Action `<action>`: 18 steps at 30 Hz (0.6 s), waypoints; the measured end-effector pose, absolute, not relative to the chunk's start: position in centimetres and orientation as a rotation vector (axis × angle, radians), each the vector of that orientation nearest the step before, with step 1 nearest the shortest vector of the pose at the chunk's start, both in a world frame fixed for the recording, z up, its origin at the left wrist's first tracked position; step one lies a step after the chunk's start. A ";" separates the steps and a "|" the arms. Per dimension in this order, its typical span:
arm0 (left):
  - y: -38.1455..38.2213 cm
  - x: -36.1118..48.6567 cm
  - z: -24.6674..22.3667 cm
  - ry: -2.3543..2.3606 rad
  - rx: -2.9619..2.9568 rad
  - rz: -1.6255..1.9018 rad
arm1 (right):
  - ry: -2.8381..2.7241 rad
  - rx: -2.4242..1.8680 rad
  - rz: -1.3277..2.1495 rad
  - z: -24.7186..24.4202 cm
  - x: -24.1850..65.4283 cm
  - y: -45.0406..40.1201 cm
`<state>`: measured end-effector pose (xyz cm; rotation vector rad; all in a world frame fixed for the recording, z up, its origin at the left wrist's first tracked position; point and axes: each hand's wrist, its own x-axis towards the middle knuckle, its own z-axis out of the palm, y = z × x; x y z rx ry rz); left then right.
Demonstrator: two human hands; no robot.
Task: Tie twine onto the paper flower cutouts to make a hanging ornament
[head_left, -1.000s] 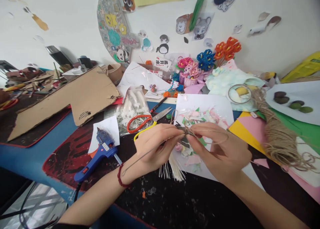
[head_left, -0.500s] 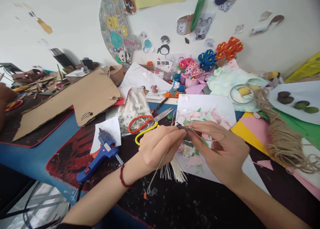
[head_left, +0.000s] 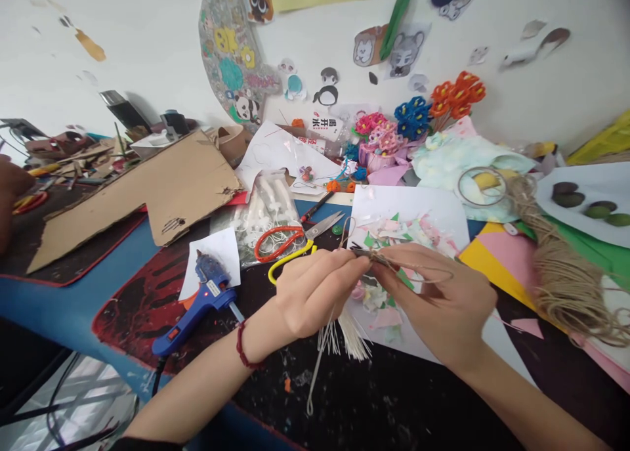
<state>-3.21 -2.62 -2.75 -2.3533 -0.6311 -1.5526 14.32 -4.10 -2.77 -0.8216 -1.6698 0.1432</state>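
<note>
Both hands meet in the middle of the view, fingertips pinched close together. My left hand (head_left: pixel 317 290) is closed on brown twine (head_left: pixel 314 379), whose looped end hangs below the wrist side. Opposite it, my right hand (head_left: pixel 438 300) pinches the same twine, and a loop of it arcs over the knuckles. A small dark piece shows between the fingertips; what it is I cannot make out. Beneath my left hand hangs a white tassel (head_left: pixel 352 336), its upper end hidden by the fingers. Scissors (head_left: pixel 315 231) with red and yellow handles lie open just beyond my left hand.
A blue hot glue gun (head_left: pixel 204 306) rests on the left on white paper. Behind my hands, paper (head_left: pixel 374 201) carries coloured scraps. A twine hank (head_left: pixel 561 287) lies at right, cardboard (head_left: pixel 128 188) at left. Another person's hand (head_left: pixel 12 188) shows at the far left edge.
The hanging twine end has swung down and right and now hangs straighter. Both hands keep their pinch with little movement; the whole view has shifted slightly.
</note>
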 end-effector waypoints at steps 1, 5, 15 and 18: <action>-2.6 -3.2 -2.8 -0.619 -2.356 -1.552 | -1.676 -0.827 0.107 -2.7 14.3 -4.1; -2.9 -3.4 -2.3 -0.609 -2.372 -1.465 | -1.740 -0.839 -0.180 -2.1 14.4 -4.4; -3.3 -3.9 -1.8 -0.493 -2.411 -1.295 | -2.010 -0.721 -0.507 -1.7 16.2 -5.7; -3.4 -3.8 -2.0 -0.442 -2.410 -1.296 | -2.091 -0.691 -0.580 -1.5 16.5 -6.0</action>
